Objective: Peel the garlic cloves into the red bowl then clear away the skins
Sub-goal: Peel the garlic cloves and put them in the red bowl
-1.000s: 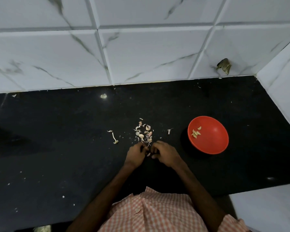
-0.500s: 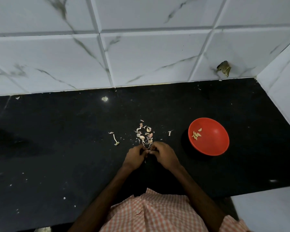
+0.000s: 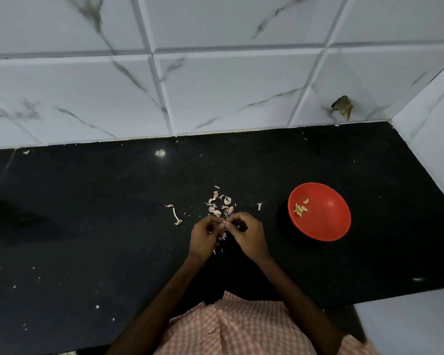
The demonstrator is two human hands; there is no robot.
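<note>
Head view, looking down on a black counter (image 3: 87, 226). Pinching one garlic clove (image 3: 224, 223) between left hand (image 3: 205, 234) and right hand (image 3: 249, 237), fingertips curled together just over the skins pile (image 3: 219, 204), likely so scraps drop there. Off right, well apart yet reachable: one red bowl (image 3: 326, 226) holding about six peeled cloves (image 3: 301, 208). One stalk scrap (image 3: 176, 216) left of the pile.

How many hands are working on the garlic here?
2. The left hand and the right hand meet fingertip to fingertip over the black counter, left of the red bowl, both pinching what looks like a garlic clove. No other hand shows.
</note>
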